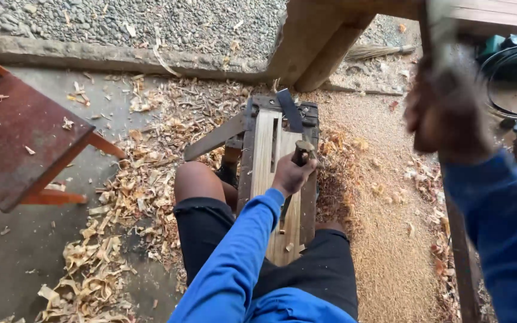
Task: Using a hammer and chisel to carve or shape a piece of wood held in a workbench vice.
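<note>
Head view: the person sat astride a low bench (249, 161) with a pale plank (264, 155) lying along its top. The left hand (291, 174) was wrapped tight round a chisel (302, 152), held upright with its tip on the plank near the bench's far end. The right hand (447, 116) was raised well above and to the right of the bench, blurred, fist closed round a mallet (441, 30) handle. A slot already showed cut into the plank beside the chisel, and small chips lay on the plank nearer the person, so I judged the chiselling partly done, with more wood left to remove. Shavings (145, 179) were heaped left of the bench, sawdust (384, 227) right of it. A red stool (19, 137) stood far left.
</note>
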